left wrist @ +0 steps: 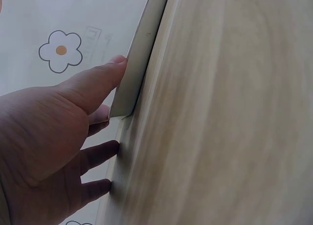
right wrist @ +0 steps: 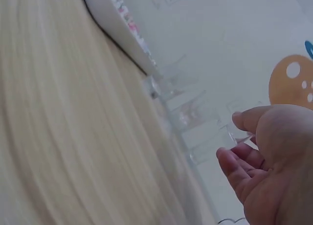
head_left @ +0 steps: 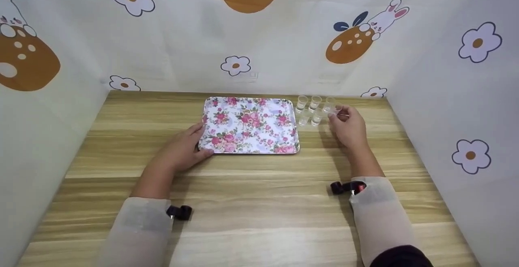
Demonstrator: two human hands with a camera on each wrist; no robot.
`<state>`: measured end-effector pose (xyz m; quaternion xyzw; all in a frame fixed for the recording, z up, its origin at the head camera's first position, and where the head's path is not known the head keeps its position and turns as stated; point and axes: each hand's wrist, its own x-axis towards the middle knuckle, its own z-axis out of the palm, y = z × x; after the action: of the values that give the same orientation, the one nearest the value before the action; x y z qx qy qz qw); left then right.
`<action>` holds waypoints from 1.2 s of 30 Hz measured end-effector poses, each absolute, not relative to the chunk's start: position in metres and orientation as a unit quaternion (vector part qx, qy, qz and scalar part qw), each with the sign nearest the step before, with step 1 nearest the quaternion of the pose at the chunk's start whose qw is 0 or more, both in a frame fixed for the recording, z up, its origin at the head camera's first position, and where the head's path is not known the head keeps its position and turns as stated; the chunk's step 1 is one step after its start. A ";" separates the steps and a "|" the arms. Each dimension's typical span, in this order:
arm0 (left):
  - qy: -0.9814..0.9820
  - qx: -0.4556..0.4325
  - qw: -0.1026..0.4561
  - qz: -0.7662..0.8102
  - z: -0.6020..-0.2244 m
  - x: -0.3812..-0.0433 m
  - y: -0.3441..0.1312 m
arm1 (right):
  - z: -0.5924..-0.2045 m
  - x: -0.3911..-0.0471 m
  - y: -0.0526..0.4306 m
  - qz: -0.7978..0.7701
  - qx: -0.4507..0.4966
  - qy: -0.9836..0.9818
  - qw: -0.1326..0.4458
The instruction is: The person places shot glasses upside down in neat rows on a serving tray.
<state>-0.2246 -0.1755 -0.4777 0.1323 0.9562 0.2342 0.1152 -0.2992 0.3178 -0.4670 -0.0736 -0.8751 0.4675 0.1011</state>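
Note:
A white tray (head_left: 249, 125) with pink roses lies flat on the table. My left hand (head_left: 182, 147) rests against its near left corner; in the left wrist view the thumb (left wrist: 110, 71) touches the tray's side (left wrist: 139, 58), the other fingers spread fairly straight. Right of the tray stand several small clear cups (head_left: 316, 117) in two short rows. At their right end my right hand (head_left: 349, 127) has thumb and fingers around a clear cup (right wrist: 215, 143), at its rim in the right wrist view. Transparent walls and the fingers partly hide that cup.
The wood-grain table (head_left: 259, 210) stretches toward me. Pale cloth walls (head_left: 174, 48) printed with flowers and rabbits stand behind it and at both sides. The cups are close to the tray's right edge and the back wall.

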 end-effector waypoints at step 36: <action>0.955 0.132 0.109 0.243 -0.479 -0.224 -0.175 | -0.444 -0.288 0.126 0.568 0.123 -0.814 -0.018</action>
<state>-0.2243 -0.1749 -0.4786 0.1322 0.9547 0.2433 0.1094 -0.2884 0.1260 -0.4438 0.1226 -0.8136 0.5681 -0.0176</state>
